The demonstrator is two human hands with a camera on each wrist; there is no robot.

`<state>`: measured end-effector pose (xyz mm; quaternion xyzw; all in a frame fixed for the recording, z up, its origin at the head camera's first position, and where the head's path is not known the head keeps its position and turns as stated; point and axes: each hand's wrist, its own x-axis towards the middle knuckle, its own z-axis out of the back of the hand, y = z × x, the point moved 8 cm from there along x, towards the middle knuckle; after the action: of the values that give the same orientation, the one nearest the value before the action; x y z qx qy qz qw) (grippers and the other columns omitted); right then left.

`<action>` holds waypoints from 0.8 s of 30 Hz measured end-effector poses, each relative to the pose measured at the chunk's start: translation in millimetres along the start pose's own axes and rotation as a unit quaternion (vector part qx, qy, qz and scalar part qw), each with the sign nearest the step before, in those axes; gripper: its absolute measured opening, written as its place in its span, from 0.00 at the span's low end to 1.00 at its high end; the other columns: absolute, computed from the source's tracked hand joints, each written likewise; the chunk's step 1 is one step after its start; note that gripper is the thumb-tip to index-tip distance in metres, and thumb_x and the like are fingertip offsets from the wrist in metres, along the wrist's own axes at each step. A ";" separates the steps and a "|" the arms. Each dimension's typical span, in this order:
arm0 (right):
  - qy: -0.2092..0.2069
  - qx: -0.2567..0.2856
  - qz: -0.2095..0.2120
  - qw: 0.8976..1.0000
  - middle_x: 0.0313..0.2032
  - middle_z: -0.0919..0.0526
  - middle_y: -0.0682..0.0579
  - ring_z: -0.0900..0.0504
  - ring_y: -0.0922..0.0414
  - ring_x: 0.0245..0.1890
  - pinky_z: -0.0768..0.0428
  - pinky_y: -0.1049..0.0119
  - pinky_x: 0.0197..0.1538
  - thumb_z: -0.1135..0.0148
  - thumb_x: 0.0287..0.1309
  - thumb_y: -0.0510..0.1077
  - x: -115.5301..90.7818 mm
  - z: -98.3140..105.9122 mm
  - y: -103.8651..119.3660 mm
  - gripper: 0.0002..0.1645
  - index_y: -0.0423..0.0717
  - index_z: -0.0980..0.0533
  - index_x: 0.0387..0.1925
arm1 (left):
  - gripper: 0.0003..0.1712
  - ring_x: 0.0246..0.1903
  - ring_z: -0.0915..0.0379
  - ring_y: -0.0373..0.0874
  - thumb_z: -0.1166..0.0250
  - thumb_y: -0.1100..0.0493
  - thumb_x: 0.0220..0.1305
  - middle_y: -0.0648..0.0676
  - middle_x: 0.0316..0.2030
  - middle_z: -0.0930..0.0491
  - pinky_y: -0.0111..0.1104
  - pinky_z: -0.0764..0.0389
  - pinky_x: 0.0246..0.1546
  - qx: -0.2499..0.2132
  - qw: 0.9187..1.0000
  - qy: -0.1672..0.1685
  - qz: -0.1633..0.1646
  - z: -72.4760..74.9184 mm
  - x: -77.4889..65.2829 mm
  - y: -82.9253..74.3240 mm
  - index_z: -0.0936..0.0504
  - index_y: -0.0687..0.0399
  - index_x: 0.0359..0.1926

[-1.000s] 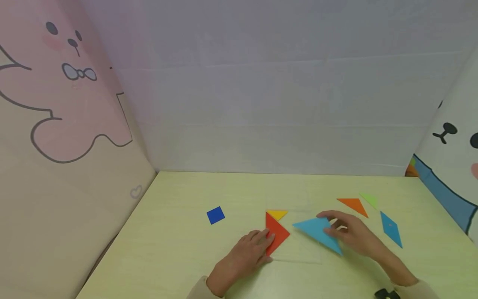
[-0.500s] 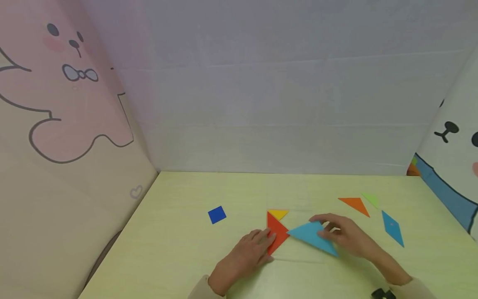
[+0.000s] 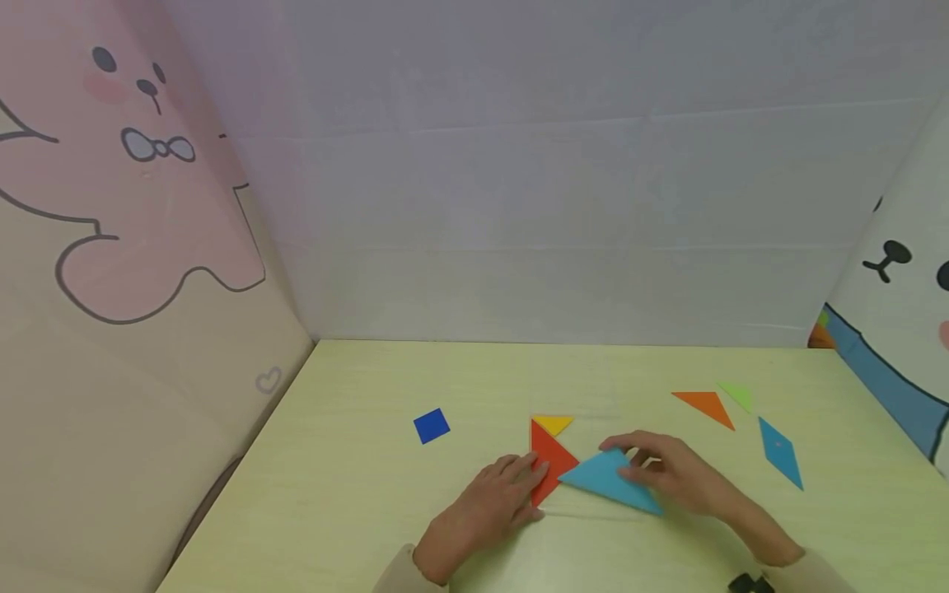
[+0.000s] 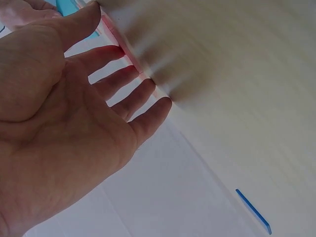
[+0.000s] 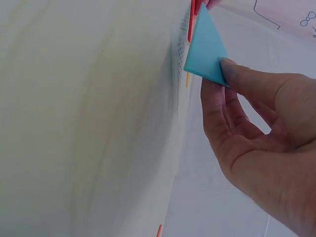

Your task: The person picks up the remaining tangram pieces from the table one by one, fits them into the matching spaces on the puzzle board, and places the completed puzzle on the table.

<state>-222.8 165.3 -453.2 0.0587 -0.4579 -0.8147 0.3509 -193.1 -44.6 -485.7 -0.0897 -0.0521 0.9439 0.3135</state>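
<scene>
The left hand [image 3: 485,511] rests its fingertips on a red triangle tile [image 3: 549,457], which lies flat with a yellow triangle tile [image 3: 553,424] against its upper edge. Between thumb and fingers, the right hand [image 3: 678,473] pinches a large light-blue triangle tile [image 3: 611,482]. That tile's left tip overlaps the red triangle in the head view. The right wrist view shows the light-blue tile tilted, raised off the surface. In the left wrist view, the left fingers [image 4: 143,116] are extended, their tips down at the red tile.
A dark blue square tile [image 3: 432,426] lies to the left. On the right are an orange triangle [image 3: 706,408], a green triangle [image 3: 737,396] and a blue parallelogram [image 3: 780,453]. Faint transparent edges [image 3: 593,517] show around the red tile. Cloth walls [image 3: 556,206] border the table [image 3: 356,511].
The right hand has carried the light-blue triangle left and slightly nearer the person, so its tip now overlaps the red tile. The left hand has stayed on the red triangle.
</scene>
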 end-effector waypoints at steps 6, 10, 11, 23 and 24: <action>0.015 0.004 0.003 1.000 0.51 0.16 0.41 0.17 0.59 0.40 0.16 0.68 0.43 0.36 0.69 0.36 2.4 -6.9 1.9 0.19 0.36 0.22 0.59 | 0.37 0.72 0.40 0.46 0.40 0.41 0.75 0.48 0.77 0.38 0.38 0.33 0.70 0.005 1.000 0.002 -0.004 -3.5 1.4 0.9 0.36 0.44 0.79; 0.024 0.017 0.026 0.999 0.52 0.16 0.41 0.17 0.56 0.39 0.15 0.67 0.43 0.36 0.69 0.35 4.1 -12.0 4.6 0.19 0.37 0.22 0.60 | 0.37 0.72 0.40 0.45 0.42 0.41 0.75 0.48 0.77 0.39 0.37 0.33 0.70 0.013 1.000 0.002 -0.007 -5.0 2.2 1.1 0.37 0.45 0.79; 0.026 0.020 0.030 0.999 0.52 0.16 0.41 0.17 0.56 0.39 0.15 0.67 0.43 0.36 0.69 0.35 4.5 -13.2 5.2 0.19 0.36 0.22 0.60 | 0.37 0.72 0.40 0.45 0.42 0.41 0.75 0.48 0.77 0.38 0.37 0.33 0.70 0.014 1.000 0.001 -0.006 -5.2 2.4 1.2 0.36 0.45 0.79; 0.040 0.018 0.046 0.998 0.52 0.16 0.42 0.17 0.56 0.39 0.15 0.66 0.43 0.36 0.69 0.36 8.1 -23.9 8.4 0.19 0.37 0.22 0.59 | 0.38 0.72 0.40 0.45 0.40 0.40 0.74 0.47 0.77 0.38 0.37 0.32 0.70 0.009 1.000 0.005 0.004 -5.3 2.8 1.6 0.37 0.43 0.79; 0.042 0.017 0.042 0.998 0.52 0.16 0.42 0.17 0.57 0.40 0.15 0.66 0.43 0.36 0.69 0.37 8.5 -24.4 8.0 0.19 0.37 0.22 0.59 | 0.38 0.72 0.40 0.45 0.40 0.40 0.74 0.47 0.77 0.38 0.37 0.32 0.70 0.009 1.000 0.005 0.003 -4.9 2.5 1.4 0.36 0.43 0.79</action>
<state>-214.8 140.1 -459.0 0.0794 -0.4590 -0.7880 0.4025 -194.8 -44.0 -491.0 -0.0915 -0.0419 0.9450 0.3113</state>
